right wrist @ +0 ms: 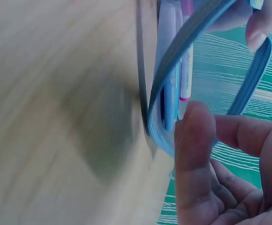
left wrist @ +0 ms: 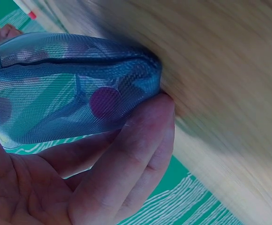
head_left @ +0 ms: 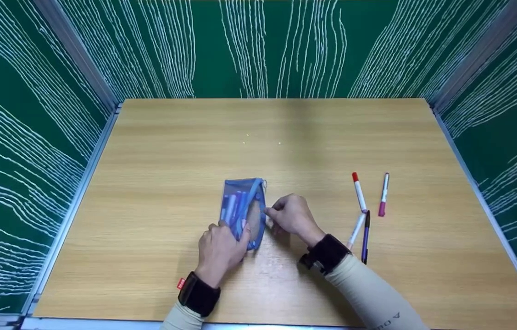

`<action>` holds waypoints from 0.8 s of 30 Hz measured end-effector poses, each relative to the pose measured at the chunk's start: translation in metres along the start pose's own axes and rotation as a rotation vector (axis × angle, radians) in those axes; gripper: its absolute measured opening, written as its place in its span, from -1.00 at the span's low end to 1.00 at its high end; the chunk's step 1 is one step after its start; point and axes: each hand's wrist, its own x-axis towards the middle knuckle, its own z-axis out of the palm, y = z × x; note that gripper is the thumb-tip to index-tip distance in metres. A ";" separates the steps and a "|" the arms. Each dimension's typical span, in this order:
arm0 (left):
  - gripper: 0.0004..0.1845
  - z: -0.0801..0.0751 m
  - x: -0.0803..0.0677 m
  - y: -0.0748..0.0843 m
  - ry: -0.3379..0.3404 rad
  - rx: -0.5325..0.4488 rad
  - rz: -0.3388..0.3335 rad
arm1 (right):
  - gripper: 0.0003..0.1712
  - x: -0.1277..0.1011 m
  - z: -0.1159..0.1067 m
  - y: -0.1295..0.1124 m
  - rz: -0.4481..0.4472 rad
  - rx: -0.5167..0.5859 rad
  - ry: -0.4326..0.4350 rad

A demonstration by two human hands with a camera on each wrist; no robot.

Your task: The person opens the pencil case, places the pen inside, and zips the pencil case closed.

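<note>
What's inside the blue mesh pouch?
Slim pens are visible inside the blue mesh pouch, including a blue one and a white-and-magenta one. The left hand covers the pouch's near-left corner, so the full count can't be told.

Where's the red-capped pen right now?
In the head view, the red-capped pen lies right of centre on the table, between the pouch to its left and the pink-capped pen close by on its right.
</note>
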 end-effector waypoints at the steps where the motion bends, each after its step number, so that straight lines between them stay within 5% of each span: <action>1: -0.31 0.000 0.000 0.000 -0.004 -0.002 -0.002 | -0.78 -0.001 -0.002 0.001 -0.001 -0.011 0.005; 9: -0.33 0.002 -0.001 0.000 0.061 0.008 0.017 | -0.78 -0.006 -0.019 0.010 -0.048 -0.160 0.087; 16: -0.33 0.002 0.000 -0.001 0.056 0.009 0.021 | -0.74 -0.013 -0.038 0.017 -0.001 -0.262 0.111; 24: -0.31 0.001 -0.001 0.000 0.034 0.009 0.021 | -0.59 -0.021 -0.063 0.033 -0.073 -0.492 0.201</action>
